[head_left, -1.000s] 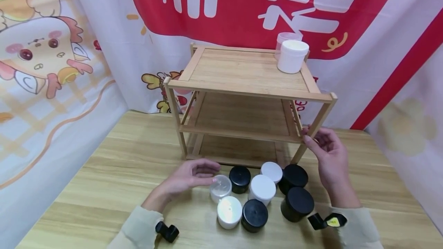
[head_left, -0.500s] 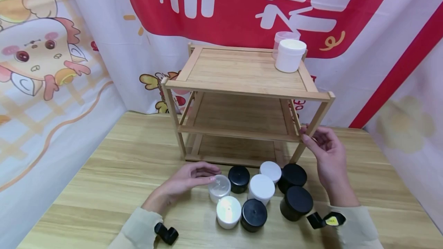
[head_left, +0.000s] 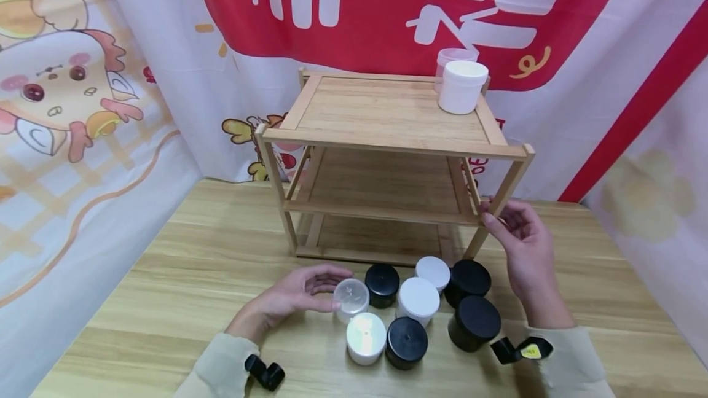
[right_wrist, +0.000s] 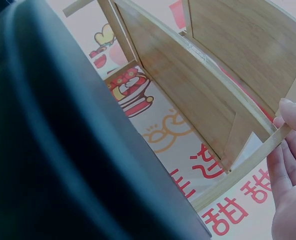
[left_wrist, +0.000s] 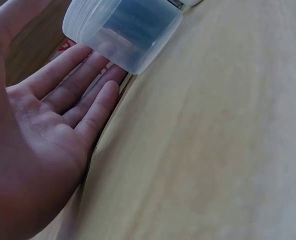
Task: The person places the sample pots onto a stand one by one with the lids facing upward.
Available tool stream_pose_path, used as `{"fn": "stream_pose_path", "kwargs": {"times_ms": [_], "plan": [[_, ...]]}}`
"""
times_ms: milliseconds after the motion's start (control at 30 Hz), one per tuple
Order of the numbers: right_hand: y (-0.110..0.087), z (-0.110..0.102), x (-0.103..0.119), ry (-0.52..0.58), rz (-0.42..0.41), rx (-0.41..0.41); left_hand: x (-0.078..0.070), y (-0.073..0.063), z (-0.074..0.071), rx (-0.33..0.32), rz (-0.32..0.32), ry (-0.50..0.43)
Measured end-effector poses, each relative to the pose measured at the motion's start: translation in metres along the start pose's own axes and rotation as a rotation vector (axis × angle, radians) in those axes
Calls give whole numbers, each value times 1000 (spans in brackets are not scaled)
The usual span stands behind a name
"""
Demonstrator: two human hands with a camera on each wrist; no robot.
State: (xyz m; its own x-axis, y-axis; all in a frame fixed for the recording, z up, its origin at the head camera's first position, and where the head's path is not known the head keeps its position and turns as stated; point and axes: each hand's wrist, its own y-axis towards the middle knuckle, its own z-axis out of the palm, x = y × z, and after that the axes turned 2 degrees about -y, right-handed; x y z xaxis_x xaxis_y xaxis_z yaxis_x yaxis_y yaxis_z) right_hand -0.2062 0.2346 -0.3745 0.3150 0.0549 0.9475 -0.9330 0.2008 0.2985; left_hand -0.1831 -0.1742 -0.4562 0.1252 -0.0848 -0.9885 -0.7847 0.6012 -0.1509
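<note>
My left hand [head_left: 301, 293] reaches around the left side of a small clear plastic jar [head_left: 351, 298]. In the left wrist view its fingers [left_wrist: 95, 107] stretch out straight beside the clear jar [left_wrist: 142, 32], fingertips right at its wall. The thumb tip is at the jar's left edge in the head view. My right hand [head_left: 525, 241] pinches the right front post of a three-tier wooden shelf [head_left: 387, 147] between thumb and fingers, at middle-tier height. That grip on the wooden post [right_wrist: 283, 131] also shows in the right wrist view.
Right of the clear jar stand several lidded jars, among them a black jar [head_left: 381, 284], a white jar [head_left: 366, 336] and a larger black jar [head_left: 474, 322]. On the shelf's top right are a white jar [head_left: 463, 88] and a pinkish clear jar [head_left: 440, 69]. Printed curtains [head_left: 160, 66] hang behind.
My left thumb has come down to the clear jar's left edge. The right hand keeps its hold on the shelf post, and the jars stay in place.
</note>
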Motion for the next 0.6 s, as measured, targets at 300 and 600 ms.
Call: {"fn": "stream_pose_path", "kwargs": {"times_ms": [300, 600], "plan": [[-1, 1, 3, 6, 7, 3, 0, -1, 0, 14, 18, 67], [0, 1, 2, 11, 0, 3, -3, -1, 6, -18, -1, 112]]}}
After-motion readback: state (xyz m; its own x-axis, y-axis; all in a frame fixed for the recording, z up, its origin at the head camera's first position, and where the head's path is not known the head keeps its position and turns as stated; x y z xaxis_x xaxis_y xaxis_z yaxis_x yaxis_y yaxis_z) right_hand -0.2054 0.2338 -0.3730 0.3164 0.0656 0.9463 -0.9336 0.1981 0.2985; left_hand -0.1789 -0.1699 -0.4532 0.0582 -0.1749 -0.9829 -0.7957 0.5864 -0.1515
